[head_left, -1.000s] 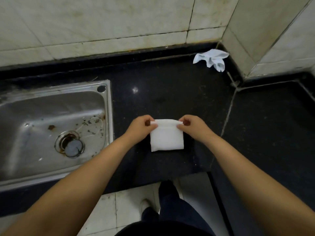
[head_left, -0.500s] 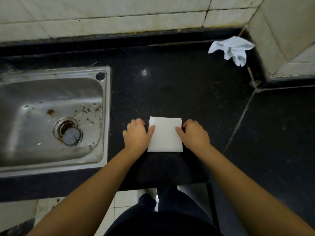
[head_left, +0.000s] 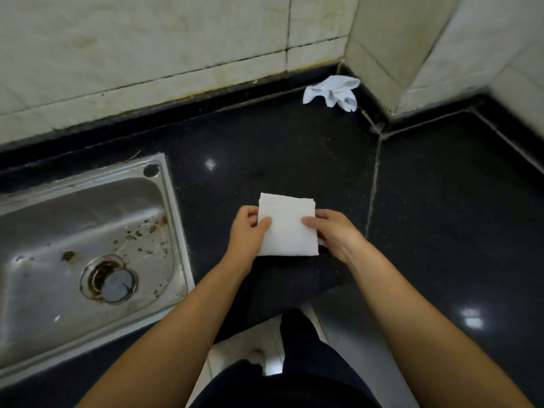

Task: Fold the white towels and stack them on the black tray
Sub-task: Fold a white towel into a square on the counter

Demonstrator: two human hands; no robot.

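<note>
Both hands, L point(head_left: 248, 231) & R point(head_left: 332, 234), pinch folded towel point(head_left: 287, 228) by side edges, fingers closed, prob. to lift it square.

A second ago I had the small folded white towel square point(head_left: 288, 225) pinched along its top edge. Half a second ago my hands lay flat beside it on the black stone counter point(head_left: 265, 148). Now my left hand point(head_left: 249, 231) grips its left edge, thumb on top, and my right hand point(head_left: 334, 232) grips its right edge the same way. The square sits slightly turned, and my view has tilted.
</note>
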